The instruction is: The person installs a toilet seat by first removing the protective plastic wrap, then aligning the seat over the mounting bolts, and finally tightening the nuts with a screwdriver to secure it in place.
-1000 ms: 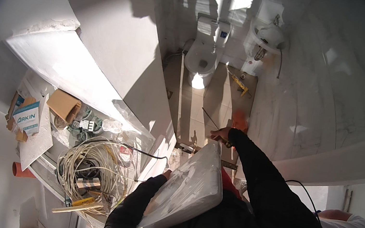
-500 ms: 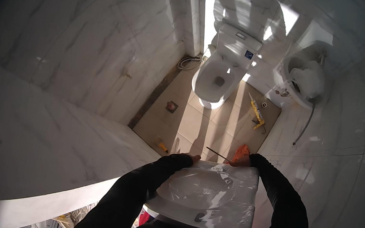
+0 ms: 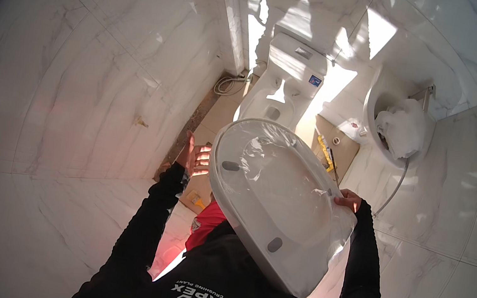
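A white toilet seat with its lid (image 3: 290, 199), partly covered in clear crinkled film, is tilted in front of my body. Two grey oval pads show on its face. My right hand (image 3: 349, 200) grips its right edge, thumb on the near face and the other fingers mostly hidden behind. Close to the left edge, my left hand (image 3: 194, 155) is open with its fingers spread, and nothing is in it. Beyond the seat stands a white toilet (image 3: 273, 94) with its bowl uncovered; the seat hides the front of the bowl.
A white washbasin (image 3: 372, 112) holding crumpled white plastic (image 3: 400, 126) is on the right, with a grey hose (image 3: 400, 187) hanging below. A yellow caulking gun (image 3: 324, 153) lies on the tiled floor. A coiled hose (image 3: 225, 85) sits left of the toilet. Marble-look walls (image 3: 95, 92) enclose the space.
The seat has turned and tipped up, with its pads now facing me. My left hand has let go of it and moved left. The orange cloth and thin rod by my right hand no longer show.
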A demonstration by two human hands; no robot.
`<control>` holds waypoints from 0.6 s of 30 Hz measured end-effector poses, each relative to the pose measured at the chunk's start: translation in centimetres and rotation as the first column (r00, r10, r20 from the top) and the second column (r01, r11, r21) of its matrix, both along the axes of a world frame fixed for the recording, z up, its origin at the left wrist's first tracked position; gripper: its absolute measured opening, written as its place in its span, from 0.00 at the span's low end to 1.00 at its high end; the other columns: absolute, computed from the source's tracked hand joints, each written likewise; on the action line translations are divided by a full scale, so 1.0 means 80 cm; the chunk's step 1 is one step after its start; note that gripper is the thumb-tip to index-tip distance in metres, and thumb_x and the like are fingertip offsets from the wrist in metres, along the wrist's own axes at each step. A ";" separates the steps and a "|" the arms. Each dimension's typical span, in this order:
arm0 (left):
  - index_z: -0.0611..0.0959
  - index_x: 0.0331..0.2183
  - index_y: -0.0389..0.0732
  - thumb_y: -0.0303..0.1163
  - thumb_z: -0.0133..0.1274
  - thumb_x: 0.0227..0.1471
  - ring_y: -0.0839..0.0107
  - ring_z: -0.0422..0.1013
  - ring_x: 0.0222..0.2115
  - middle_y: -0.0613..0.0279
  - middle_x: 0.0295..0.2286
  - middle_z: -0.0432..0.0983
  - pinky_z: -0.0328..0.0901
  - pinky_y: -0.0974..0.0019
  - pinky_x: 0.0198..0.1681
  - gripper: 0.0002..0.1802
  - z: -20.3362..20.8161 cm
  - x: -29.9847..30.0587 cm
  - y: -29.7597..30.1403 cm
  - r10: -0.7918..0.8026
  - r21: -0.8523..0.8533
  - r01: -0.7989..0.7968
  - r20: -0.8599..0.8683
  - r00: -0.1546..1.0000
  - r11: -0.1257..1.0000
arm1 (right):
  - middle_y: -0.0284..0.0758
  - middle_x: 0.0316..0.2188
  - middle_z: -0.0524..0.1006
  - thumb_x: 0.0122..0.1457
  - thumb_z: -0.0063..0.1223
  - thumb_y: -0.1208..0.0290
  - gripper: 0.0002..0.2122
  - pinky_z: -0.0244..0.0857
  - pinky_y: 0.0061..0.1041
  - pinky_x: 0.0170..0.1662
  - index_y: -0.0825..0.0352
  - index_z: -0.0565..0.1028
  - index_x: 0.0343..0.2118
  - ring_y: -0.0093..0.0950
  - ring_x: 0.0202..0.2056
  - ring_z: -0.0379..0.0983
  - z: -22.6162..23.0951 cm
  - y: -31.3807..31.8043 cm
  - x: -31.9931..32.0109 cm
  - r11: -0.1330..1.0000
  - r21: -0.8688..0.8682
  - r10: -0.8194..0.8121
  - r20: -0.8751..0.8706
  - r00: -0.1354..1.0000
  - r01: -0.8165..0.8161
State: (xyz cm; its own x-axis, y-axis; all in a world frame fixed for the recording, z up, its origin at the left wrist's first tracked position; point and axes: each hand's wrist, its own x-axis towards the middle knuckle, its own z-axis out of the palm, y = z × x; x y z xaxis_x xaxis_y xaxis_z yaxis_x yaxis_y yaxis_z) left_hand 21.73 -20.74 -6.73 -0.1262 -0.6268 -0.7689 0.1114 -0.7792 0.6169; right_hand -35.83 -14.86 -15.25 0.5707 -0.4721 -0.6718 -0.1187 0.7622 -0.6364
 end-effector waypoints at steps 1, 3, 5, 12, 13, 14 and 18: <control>0.61 0.67 0.37 0.87 0.32 0.46 0.51 0.57 0.65 0.45 0.64 0.60 0.56 0.45 0.65 0.67 -0.002 -0.015 0.013 -0.026 -0.091 0.006 -0.219 0.975 0.996 | 0.33 0.37 0.83 0.57 0.67 0.53 0.25 0.75 0.25 0.41 0.71 0.78 0.49 0.24 0.35 0.81 0.013 -0.032 0.008 0.982 -0.136 -0.143 -0.098 0.985 0.129; 0.64 0.65 0.36 0.80 0.42 0.52 0.54 0.61 0.63 0.46 0.61 0.64 0.58 0.48 0.64 0.60 -0.019 -0.061 0.004 -0.036 -0.252 -0.123 -0.547 0.836 0.960 | 0.33 0.37 0.83 0.58 0.67 0.55 0.24 0.74 0.25 0.41 0.71 0.78 0.49 0.22 0.35 0.80 0.047 -0.109 0.025 0.916 -0.330 -0.259 -0.056 0.964 0.227; 0.68 0.62 0.35 0.72 0.49 0.56 0.58 0.66 0.58 0.48 0.57 0.70 0.62 0.54 0.60 0.52 -0.034 -0.070 -0.080 -0.051 -0.391 -0.164 -0.484 0.873 0.906 | 0.33 0.37 0.83 0.59 0.67 0.57 0.23 0.73 0.25 0.41 0.71 0.78 0.50 0.22 0.36 0.79 0.072 -0.188 0.058 0.800 -0.491 -0.413 -0.031 0.910 0.346; 0.77 0.49 0.32 0.55 0.65 0.54 0.67 0.76 0.36 0.58 0.38 0.79 0.71 0.63 0.43 0.37 -0.088 0.015 -0.439 -0.098 -0.712 0.219 0.208 0.973 0.667 | 0.32 0.37 0.83 0.54 0.73 0.66 0.21 0.71 0.21 0.40 0.71 0.79 0.47 0.20 0.36 0.78 0.013 -0.356 0.204 0.465 -0.765 -0.701 -0.010 0.713 0.446; 0.78 0.47 0.31 0.63 0.57 0.56 0.66 0.76 0.35 0.59 0.37 0.78 0.71 0.64 0.41 0.40 -0.098 0.031 -0.458 -0.121 -0.650 0.254 0.243 0.963 0.716 | 0.32 0.36 0.83 0.54 0.74 0.66 0.21 0.72 0.21 0.40 0.71 0.79 0.46 0.19 0.35 0.78 -0.004 -0.365 0.217 0.476 -0.774 -0.691 -0.035 0.722 0.418; 0.78 0.46 0.31 0.66 0.54 0.57 0.66 0.75 0.34 0.59 0.36 0.78 0.70 0.64 0.41 0.42 -0.110 0.039 -0.460 -0.014 -0.595 0.184 0.279 0.960 0.783 | 0.31 0.36 0.83 0.53 0.74 0.66 0.21 0.72 0.21 0.39 0.71 0.79 0.46 0.19 0.35 0.78 -0.022 -0.377 0.229 0.480 -0.777 -0.672 -0.027 0.740 0.408; 0.80 0.41 0.29 0.73 0.45 0.58 0.68 0.74 0.32 0.59 0.31 0.78 0.70 0.64 0.38 0.48 -0.174 0.073 -0.424 0.307 -0.586 0.012 0.442 0.843 0.810 | 0.30 0.39 0.82 0.50 0.77 0.66 0.26 0.71 0.23 0.47 0.67 0.76 0.51 0.20 0.42 0.77 -0.070 -0.372 0.266 0.591 -0.747 -0.587 -0.140 0.797 0.304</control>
